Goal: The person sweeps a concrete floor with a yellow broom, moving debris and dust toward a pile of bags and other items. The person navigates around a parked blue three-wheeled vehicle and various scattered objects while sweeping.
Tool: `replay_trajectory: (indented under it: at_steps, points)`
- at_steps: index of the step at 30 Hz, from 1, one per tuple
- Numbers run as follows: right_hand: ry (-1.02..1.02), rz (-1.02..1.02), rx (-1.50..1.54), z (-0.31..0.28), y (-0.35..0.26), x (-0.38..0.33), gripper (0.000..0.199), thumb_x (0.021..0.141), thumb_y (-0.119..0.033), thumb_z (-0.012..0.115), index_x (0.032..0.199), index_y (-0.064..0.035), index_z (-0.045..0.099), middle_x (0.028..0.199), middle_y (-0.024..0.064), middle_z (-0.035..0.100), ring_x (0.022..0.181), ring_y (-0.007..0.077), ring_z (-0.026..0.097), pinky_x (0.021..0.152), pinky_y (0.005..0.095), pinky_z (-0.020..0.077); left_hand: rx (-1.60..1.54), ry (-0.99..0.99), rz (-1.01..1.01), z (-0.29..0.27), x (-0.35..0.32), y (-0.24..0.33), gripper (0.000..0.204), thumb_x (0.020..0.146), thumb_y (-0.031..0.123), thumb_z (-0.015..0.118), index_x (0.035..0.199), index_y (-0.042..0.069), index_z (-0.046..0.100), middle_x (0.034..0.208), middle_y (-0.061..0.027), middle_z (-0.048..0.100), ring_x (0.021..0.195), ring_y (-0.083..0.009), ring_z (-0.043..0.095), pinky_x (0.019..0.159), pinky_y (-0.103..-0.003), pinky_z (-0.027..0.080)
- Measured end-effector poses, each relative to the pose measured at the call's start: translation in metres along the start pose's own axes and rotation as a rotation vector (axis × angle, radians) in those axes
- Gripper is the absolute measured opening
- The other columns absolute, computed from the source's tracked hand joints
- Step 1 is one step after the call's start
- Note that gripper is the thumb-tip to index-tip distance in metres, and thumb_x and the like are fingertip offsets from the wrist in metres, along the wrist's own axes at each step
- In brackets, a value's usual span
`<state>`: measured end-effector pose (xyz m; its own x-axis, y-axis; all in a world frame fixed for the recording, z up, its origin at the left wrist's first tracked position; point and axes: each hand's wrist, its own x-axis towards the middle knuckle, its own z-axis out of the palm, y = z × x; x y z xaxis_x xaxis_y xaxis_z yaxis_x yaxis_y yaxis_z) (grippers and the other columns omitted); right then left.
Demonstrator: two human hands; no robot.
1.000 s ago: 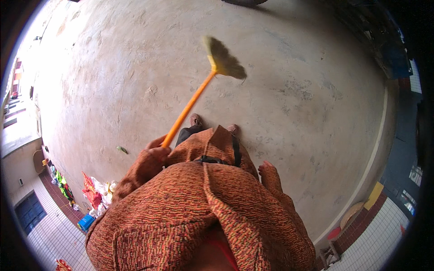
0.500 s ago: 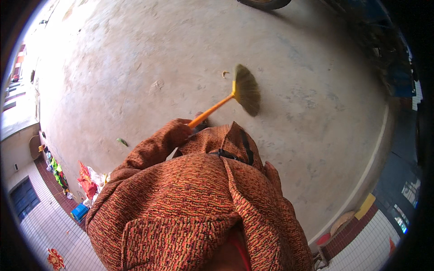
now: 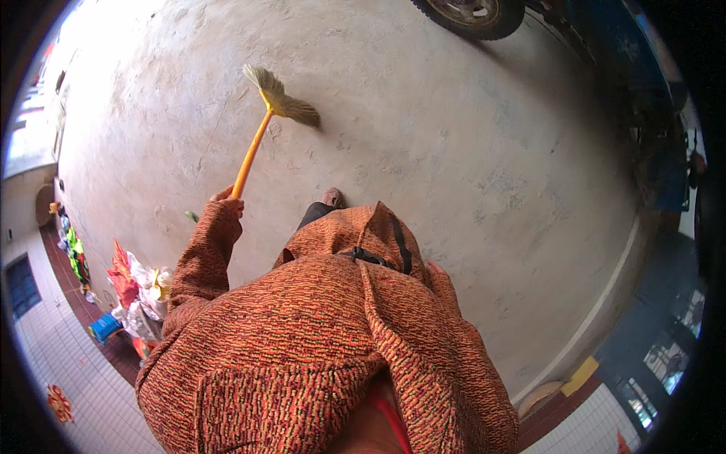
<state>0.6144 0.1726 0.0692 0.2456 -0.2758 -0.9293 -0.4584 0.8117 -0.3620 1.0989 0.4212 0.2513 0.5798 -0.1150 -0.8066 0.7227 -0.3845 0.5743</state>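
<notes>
A pale, scuffed floor (image 3: 484,113) is stretching out before you, a vehicle's wheel (image 3: 470,13) standing at its far edge and a red and white heap (image 3: 155,296) lying to the left, as your left hand (image 3: 229,201) is gripping a broom (image 3: 265,123) by its orange handle (image 3: 251,155). The broom is extending ahead, left of your shoe (image 3: 333,198), bristles (image 3: 301,112) fanning out. Your right hand (image 3: 435,269) is showing only partly beside your jacket (image 3: 287,325); whether it is clenching or hanging loose, you cannot tell.
</notes>
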Motion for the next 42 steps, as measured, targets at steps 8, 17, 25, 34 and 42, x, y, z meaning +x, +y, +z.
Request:
replay_trajectory:
  at_steps: [8,17,25,34,42]
  points:
    - [-0.089,-0.090,-0.242,0.055,-0.076,0.006,0.040,0.079,-0.017,0.048,0.115,-0.0062,0.036,0.082,0.0095,0.053,0.072,0.0184,0.052,0.063,0.0312,0.0428,-0.102,-0.131,-0.050,0.005,-0.023,0.000,0.057,0.060,-0.004,0.054,0.115,0.004,0.040,0.066,-0.0048,0.046,0.053,-0.0121,0.042,0.048,-0.022,0.037]
    - [0.117,-0.231,-0.355,0.096,-0.148,-0.079,0.043,0.079,-0.016,0.048,0.118,-0.0053,0.034,0.088,0.0104,0.053,0.075,0.0174,0.051,0.067,0.0307,0.0428,0.075,-0.536,-0.122,0.055,-0.011,0.006,0.059,0.059,-0.002,0.052,0.116,0.006,0.041,0.077,-0.0077,0.050,0.058,-0.0137,0.045,0.051,-0.025,0.039]
    - [0.128,0.113,-0.129,0.006,-0.054,-0.014,0.045,0.080,-0.019,0.047,0.119,-0.0026,0.032,0.097,0.0139,0.050,0.084,0.0216,0.051,0.072,0.0330,0.0422,0.670,-0.705,-0.032,0.142,0.061,-0.012,0.056,0.060,0.007,0.058,0.114,0.011,0.044,0.085,-0.0108,0.057,0.074,-0.0156,0.053,0.067,-0.026,0.043]
    - [0.049,-0.032,-0.052,0.010,-0.067,0.010,0.045,0.079,-0.019,0.048,0.118,-0.0026,0.033,0.094,0.0133,0.050,0.081,0.0214,0.051,0.070,0.0329,0.0419,0.665,-0.521,-0.028,0.152,0.036,0.028,0.042,0.066,0.004,0.055,0.108,0.007,0.048,0.069,-0.0082,0.054,0.055,-0.0126,0.048,0.045,-0.024,0.040]
    - [0.018,-0.025,0.001,0.001,-0.050,0.018,0.045,0.079,-0.020,0.048,0.118,-0.0025,0.033,0.092,0.0127,0.051,0.079,0.0211,0.050,0.068,0.0329,0.0417,0.181,-0.138,-0.073,0.077,0.007,0.051,0.045,0.065,-0.004,0.052,0.109,0.003,0.045,0.062,-0.0065,0.049,0.049,-0.0125,0.044,0.044,-0.023,0.036]
